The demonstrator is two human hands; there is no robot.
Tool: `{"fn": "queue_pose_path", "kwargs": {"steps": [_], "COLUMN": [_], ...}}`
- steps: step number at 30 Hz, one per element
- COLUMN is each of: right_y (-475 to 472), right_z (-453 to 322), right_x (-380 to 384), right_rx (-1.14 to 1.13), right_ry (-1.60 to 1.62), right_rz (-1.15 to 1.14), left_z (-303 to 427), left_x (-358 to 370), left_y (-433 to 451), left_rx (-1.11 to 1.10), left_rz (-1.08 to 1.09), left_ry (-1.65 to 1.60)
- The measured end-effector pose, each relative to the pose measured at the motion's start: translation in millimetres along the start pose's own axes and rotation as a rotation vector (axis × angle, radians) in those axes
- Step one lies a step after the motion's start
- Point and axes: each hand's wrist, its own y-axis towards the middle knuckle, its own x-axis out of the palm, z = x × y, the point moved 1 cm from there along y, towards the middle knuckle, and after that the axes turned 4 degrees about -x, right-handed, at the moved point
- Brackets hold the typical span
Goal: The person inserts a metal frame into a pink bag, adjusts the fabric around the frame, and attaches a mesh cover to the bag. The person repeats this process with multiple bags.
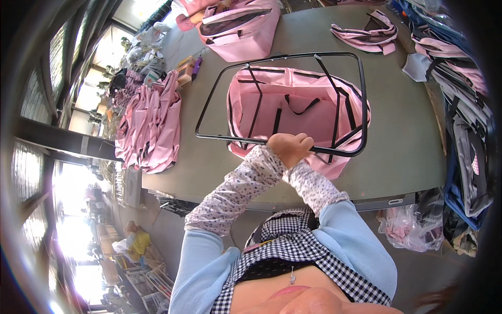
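My left hand (pixel 290 149) is closed around the near bar of a black metal frame (pixel 362 98), a rounded rectangle with bent cross rods. The frame is tilted over an open pink fabric bag (pixel 298 74) with black edging, and its left end reaches past the bag's side. Inside the bag are a black strap loop (pixel 302 111) and a dark strip (pixel 277 121). My right forearm, in a floral sleeve cover (pixel 315 184), runs behind my left wrist; the right hand is hidden there.
A stack of pink fabric pieces (pixel 151 129) lies left on the green table (pixel 408 129), near a purple tool (pixel 197 67). Another person's hand (pixel 196 17) is at a pink bag (pixel 243 43) at the far side. Folded bags (pixel 466 129) are piled along the right.
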Motion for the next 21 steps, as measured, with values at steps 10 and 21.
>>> {"fn": "queue_pose_path", "kwargs": {"steps": [10, 21], "right_y": [-103.1, -144.6], "right_z": [-40.6, -71.1], "right_x": [-20.3, -113.6], "right_rx": [-0.350, -0.554], "right_ry": [-0.082, 0.040], "right_rz": [0.002, 0.090], "left_z": [3.0, 32.5], "left_x": [36.6, 54.9], "left_y": [-59.2, -77.9], "left_rx": [-0.078, -0.314], "left_rz": [-0.003, 0.047], "left_ry": [-0.008, 0.001]}}
